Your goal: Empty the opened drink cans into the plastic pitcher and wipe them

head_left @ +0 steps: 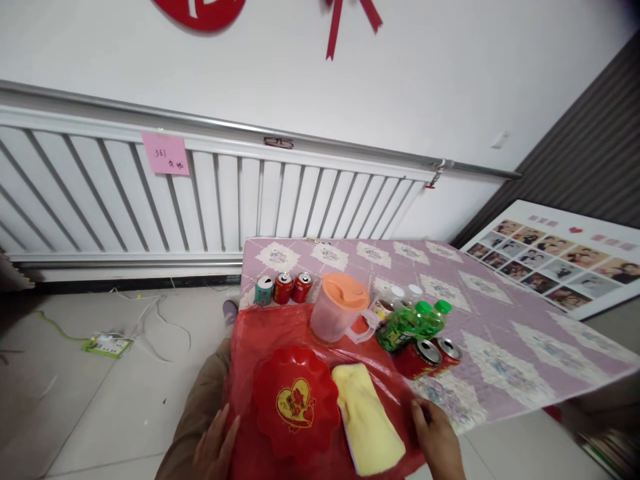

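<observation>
From the head camera, the left hand point(216, 443) lies open, fingers loosely spread, on the edge of the red plastic sheet point(280, 333). The right hand point(436, 437) pinches that sheet's opposite edge, beside the yellow cloth point(367, 417) and red dish point(295, 400).

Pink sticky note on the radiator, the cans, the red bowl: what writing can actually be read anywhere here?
"361": pink sticky note on the radiator; the marks beneath it are too blurred to read.
Gold heart emblem in the red bowl: unreadable.
Cans and green bottles: labels too small.
Red wall decoration: cut off.
</observation>
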Motion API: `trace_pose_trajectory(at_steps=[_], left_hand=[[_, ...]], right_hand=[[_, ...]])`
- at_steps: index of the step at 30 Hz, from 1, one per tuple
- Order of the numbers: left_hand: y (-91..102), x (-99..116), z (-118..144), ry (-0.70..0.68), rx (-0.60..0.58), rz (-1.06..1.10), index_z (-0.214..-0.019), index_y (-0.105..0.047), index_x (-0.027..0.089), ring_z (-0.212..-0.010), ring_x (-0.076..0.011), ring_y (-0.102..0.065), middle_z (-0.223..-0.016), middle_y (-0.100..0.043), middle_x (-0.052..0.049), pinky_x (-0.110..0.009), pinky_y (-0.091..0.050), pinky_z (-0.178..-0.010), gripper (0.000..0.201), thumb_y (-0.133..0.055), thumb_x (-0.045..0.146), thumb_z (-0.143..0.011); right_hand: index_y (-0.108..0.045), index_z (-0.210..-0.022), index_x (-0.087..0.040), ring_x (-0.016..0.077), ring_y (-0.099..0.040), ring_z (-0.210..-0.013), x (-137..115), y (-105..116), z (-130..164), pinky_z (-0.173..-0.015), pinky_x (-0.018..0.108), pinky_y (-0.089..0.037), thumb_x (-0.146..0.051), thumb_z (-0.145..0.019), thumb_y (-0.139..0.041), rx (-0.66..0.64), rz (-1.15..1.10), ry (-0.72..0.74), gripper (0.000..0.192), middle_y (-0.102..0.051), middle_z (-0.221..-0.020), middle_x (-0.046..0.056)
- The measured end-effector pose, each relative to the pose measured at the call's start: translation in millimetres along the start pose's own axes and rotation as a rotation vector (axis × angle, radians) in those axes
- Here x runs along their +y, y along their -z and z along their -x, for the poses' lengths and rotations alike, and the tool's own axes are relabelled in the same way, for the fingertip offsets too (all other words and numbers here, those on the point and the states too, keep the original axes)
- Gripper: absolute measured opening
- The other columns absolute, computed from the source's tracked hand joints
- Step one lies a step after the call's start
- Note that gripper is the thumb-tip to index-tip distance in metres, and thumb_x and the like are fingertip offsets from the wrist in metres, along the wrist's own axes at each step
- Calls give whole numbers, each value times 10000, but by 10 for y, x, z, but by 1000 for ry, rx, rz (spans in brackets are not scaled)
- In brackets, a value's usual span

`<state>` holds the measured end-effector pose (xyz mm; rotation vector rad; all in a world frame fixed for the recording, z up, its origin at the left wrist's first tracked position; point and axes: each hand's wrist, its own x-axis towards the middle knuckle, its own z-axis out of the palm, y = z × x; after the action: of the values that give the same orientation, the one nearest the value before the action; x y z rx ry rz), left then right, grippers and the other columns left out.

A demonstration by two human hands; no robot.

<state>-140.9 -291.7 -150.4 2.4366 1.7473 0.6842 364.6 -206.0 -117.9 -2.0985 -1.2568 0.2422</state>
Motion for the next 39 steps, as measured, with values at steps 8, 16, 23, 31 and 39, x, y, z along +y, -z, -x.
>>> trace_pose_trajectory(at_steps=[8,16,23,31,39], left_hand=[[-22,-427,-220,31,125,171,-1575,-64,316,-1401,-434,-408,-1611,-284,-165,-581,-518,-1005,1086,-713,563,-739],[515,-65,-1709,-25,142,183,-1434,-429,245,-1449,-364,-331,-1521,-439,-106,-580,-303,-1186,585,-570,374,-881],[550,414,-3206,-73,-90,68,-1424,-431,219,-1439,-331,-332,-1490,-480,-111,-523,-264,-1199,647,-635,315,-818],[309,657,-4103,-78,-334,-128,-1474,-306,217,-1443,-391,-269,-1524,-397,-175,-656,-219,-1146,802,-685,350,-780],[233,674,-4272,-117,-487,-213,-1165,-584,206,-1173,-346,-555,-1220,-629,-151,-687,-238,-1101,470,-688,194,-707]], right_hand=[[-663,-916,-221,339,-677,-966,-163,-35,54,-828,416,-508,-583,-744,-423,43,2,-254,468,-745,-1047,156],[-675,-889,-234,345,-691,-897,-43,-116,17,-730,412,-516,-609,-762,-401,-3,49,-273,482,-750,-1031,164],[-691,-829,-276,313,-709,-764,-4,-130,23,-655,395,-518,-628,-792,-427,-10,62,-151,442,-775,-895,113],[-705,-867,-277,301,-720,-828,-33,-104,57,-701,380,-531,-625,-813,-432,-59,22,-132,446,-780,-942,103],[-699,-899,-262,297,-711,-903,-49,-106,80,-772,380,-526,-625,-839,-404,-93,5,-127,471,-773,-991,112]])
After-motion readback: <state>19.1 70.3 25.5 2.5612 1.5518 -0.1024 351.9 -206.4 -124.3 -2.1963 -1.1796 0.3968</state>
